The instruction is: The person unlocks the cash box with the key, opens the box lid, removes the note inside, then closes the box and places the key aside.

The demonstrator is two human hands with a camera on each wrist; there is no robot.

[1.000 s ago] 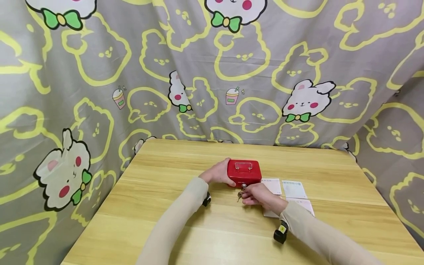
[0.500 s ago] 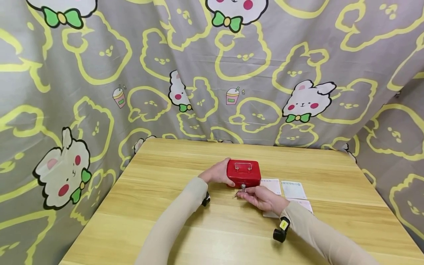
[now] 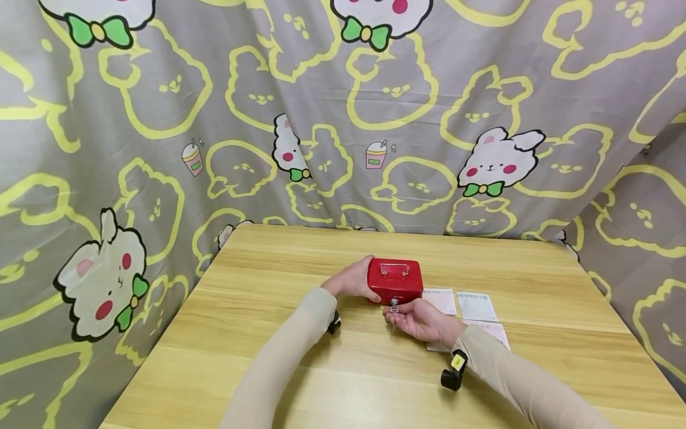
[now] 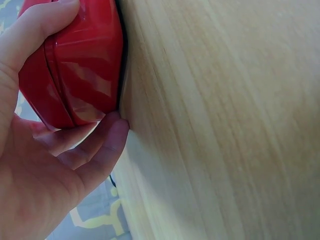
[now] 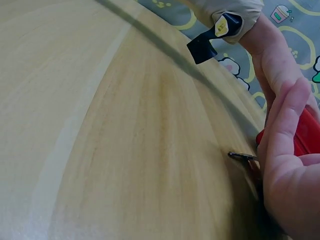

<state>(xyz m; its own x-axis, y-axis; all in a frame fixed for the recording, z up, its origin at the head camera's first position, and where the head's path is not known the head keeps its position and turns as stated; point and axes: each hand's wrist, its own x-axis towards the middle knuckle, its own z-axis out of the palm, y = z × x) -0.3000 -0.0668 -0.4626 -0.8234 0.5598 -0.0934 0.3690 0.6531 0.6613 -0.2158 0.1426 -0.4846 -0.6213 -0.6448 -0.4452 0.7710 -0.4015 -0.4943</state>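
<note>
A red metal cash box [image 3: 395, 280] with a wire handle on its lid stands closed on the table. My left hand [image 3: 355, 279] grips its left end, thumb on the front wall; in the left wrist view the fingers wrap round the far corner of the box [image 4: 87, 65]. At the front lock my right hand [image 3: 423, 320], palm turned up, pinches a key [image 3: 394, 305] with its fingertips; the pinch itself is partly hidden. Other keys [image 3: 389, 324] dangle below the fingers, and a key [image 5: 242, 156] juts out beside the hand in the right wrist view.
Several printed paper slips [image 3: 476, 306] lie right of the box, partly under my right forearm. The wooden table [image 3: 278, 268] ends at a patterned curtain [image 3: 321, 119] behind and at both sides.
My right hand has rolled from palm down to palm up at the lock, and the dangling keys have swung. The left hand and cash box stay in place.
</note>
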